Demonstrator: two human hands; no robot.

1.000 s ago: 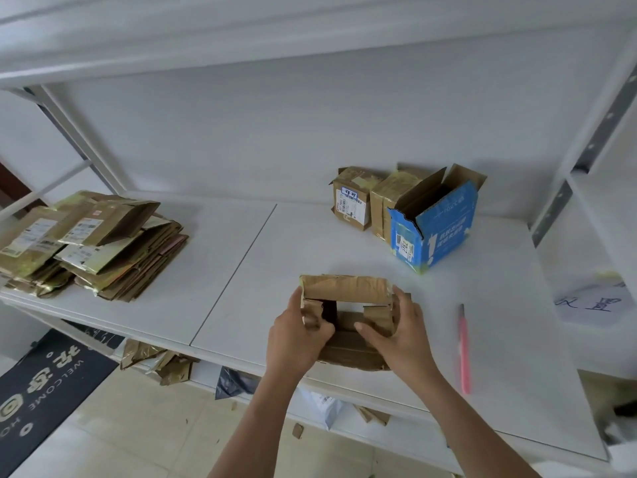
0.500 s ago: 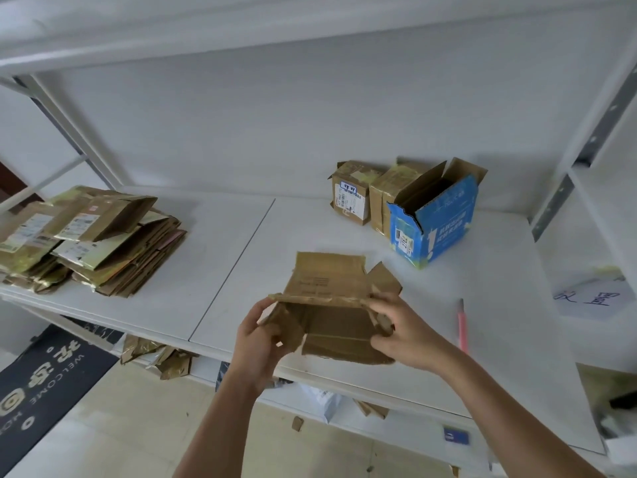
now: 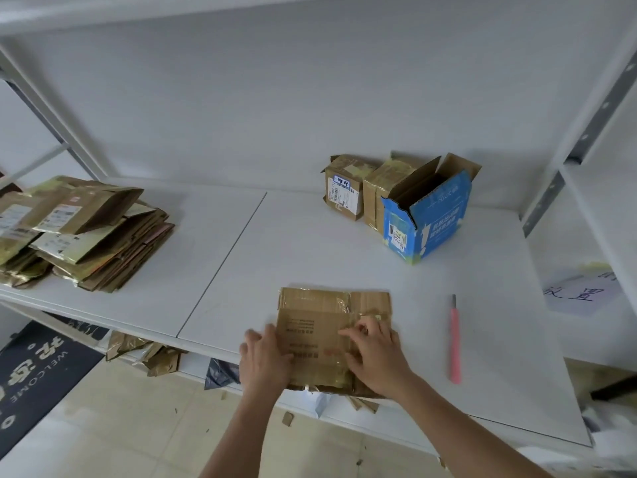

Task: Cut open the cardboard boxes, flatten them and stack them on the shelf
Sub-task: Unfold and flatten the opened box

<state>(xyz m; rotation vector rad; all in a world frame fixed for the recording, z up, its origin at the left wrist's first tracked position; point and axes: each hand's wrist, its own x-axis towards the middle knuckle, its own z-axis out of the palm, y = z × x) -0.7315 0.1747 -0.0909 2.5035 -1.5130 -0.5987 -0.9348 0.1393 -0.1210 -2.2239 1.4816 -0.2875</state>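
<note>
Left fingers (image 3: pixel 256 339): laid nearly straight on the left edge of the flattened brown cardboard box (image 3: pixel 320 326), pressing it down; nothing is grasped.
Right fingers (image 3: pixel 358 331): bent slightly, tips pressing on the box's right half near a taped seam; they appear to press, not pinch.
Left hand (image 3: pixel 265 363): rests palm-down over the box's near left corner.
Right hand (image 3: pixel 375 357): rests palm-down over the box's near right part.
Flattened brown cardboard box: lies flat on the white shelf (image 3: pixel 310 257), at its near edge, with the near side slightly overhanging; printed side up, tape remnants at the edges.
Pink utility knife (image 3: pixel 455 339): lies on the shelf to the right of the box, apart from both hands.
Stack of flattened brown boxes (image 3: pixel 89 232): at the shelf's left end, well apart from the hands.
Uncut boxes: open blue printed carton (image 3: pixel 427 215) and two small brown parcels (image 3: pixel 362 191), grouped at the back of the shelf.
Step in hand: judged to be the flattening of one box, nearly done.
Next move calls for: lifting the flat sheet by its edges and carrying it left onto the stack, keeping the flaps from springing open; then reaching for the knife and another box.
</note>
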